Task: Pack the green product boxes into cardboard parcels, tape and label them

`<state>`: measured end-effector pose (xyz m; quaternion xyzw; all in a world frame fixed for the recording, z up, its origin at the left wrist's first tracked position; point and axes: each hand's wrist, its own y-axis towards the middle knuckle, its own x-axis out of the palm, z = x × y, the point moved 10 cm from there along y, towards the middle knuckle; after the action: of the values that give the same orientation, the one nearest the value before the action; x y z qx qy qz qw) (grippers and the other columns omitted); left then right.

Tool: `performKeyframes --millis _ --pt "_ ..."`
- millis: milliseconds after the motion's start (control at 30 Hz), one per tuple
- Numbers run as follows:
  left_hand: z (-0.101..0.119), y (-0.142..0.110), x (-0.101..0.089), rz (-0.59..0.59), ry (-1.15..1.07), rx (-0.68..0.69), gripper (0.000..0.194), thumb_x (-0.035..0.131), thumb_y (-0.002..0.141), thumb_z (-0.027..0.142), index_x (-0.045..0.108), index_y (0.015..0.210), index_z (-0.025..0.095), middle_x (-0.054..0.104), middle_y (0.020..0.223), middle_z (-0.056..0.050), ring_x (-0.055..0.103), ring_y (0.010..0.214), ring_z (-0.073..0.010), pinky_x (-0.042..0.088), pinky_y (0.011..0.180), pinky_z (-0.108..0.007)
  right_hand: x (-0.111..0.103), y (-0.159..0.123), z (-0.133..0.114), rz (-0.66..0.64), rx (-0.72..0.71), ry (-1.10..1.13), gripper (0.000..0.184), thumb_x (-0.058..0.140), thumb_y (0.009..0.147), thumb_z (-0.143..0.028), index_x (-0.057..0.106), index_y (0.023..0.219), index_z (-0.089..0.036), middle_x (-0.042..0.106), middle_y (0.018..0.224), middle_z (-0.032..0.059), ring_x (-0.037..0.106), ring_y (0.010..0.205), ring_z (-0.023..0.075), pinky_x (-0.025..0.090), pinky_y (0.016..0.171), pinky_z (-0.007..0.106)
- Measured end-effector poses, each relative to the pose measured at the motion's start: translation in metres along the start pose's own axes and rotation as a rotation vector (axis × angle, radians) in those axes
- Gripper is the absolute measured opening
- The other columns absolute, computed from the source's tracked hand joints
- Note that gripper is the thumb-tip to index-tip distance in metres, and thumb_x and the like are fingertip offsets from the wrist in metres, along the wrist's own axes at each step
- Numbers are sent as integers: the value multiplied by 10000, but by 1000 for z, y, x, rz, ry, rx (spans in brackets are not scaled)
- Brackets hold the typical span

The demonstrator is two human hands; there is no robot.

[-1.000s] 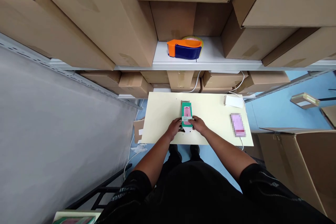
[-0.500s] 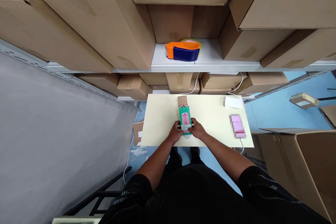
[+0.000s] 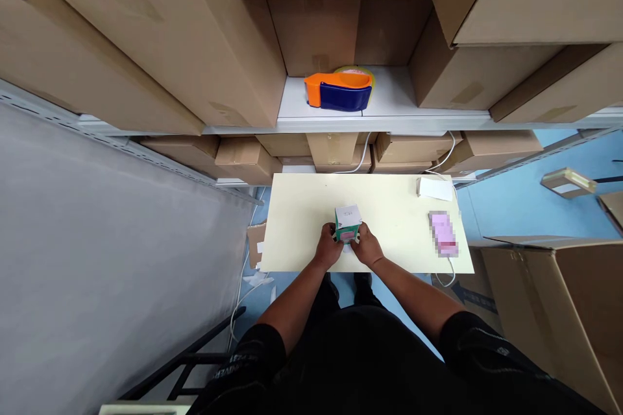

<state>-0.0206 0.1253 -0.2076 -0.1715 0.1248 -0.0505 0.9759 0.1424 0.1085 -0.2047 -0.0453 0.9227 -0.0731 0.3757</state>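
Between my two hands stands a small green box with a white top and a pink picture on its front. My left hand is closed round its left side, the thumb at the lower front. On the opposite side my right hand grips it in the same way. The box is over the front middle of the cream table. A bit of something white shows just below it, too small to name. The far side of the box is hidden.
A pixelated pink object and a white box lie at the table's right. An orange and blue tape dispenser sits on the shelf above. Cardboard boxes fill the shelves; a large open carton stands at right.
The green box has turned from lying with its long printed face up to showing its white top. The brown flap at its far end is out of sight. Both hands still hold it.
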Motion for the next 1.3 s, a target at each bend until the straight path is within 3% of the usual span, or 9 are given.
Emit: performKeyframes --millis 167,367,533,600,733,867,967,1133,1300 --pt "9 -14 0 -54 64 37 564 782 716 163 478 1190 206 613 1244 -114 638 1169 -274 523 1008 -453 1 -8 0 -7 -6 -134 468 614 885 -186 486 1335 -211 601 1347 128 697 980 236 574 850 366" --pt "32 -37 1 -181 76 121 737 798 811 373 383 1404 233 581 1384 -134 588 1293 -290 486 1080 -477 1 -14 -2 -89 11 -214 325 614 893 -202 541 1209 -187 628 1223 122 681 919 228 546 785 334" --pt "52 -41 -9 -100 36 183 920 730 883 397 174 1600 245 472 1521 -174 527 1376 -300 459 1119 -492 -8 -14 -17 -88 -80 -186 319 594 940 -298 528 1231 -187 607 1261 122 677 948 222 557 807 341" --pt "68 -42 -14 -54 42 256 912 720 883 369 183 1609 244 408 1564 -181 482 1415 -303 454 1126 -481 -15 -14 -23 -64 -109 -159 352 600 934 -303 525 1259 -192 588 1317 133 676 1004 231 570 837 359" --pt "99 -43 -19 -37 88 346 722 677 887 284 348 1528 234 438 1532 -160 485 1400 -287 474 1099 -443 -37 -15 -40 11 -177 -46 458 626 918 -331 494 1339 -207 481 1506 166 647 1167 264 589 911 415" --pt "105 -38 -25 -39 76 279 582 667 900 305 439 1432 238 549 1423 -131 553 1323 -267 517 1021 -408 -60 -16 -62 47 -224 82 507 636 914 -363 467 1372 -225 476 1536 160 648 1166 251 605 906 421" --pt "108 -37 -29 -25 65 272 491 654 929 381 477 1360 228 594 1353 -119 589 1266 -247 528 980 -373 -78 -19 -82 94 -271 154 396 628 928 -370 507 1272 -216 499 1508 166 645 1154 245 615 873 409" --pt "123 -36 -39 46 126 228 291 534 990 503 577 1043 220 679 1002 -36 658 912 -181 517 779 -298 -97 -25 -106 165 -322 151 197 612 951 -340 565 1103 -224 539 1403 156 613 1216 262 609 908 426" --pt "132 -29 -46 128 289 114 386 498 990 513 507 734 225 598 704 23 563 679 -156 404 642 -283 -95 -27 -115 183 -327 19 199 643 904 -260 630 1099 -219 525 1395 148 612 1218 281 571 1013 483"
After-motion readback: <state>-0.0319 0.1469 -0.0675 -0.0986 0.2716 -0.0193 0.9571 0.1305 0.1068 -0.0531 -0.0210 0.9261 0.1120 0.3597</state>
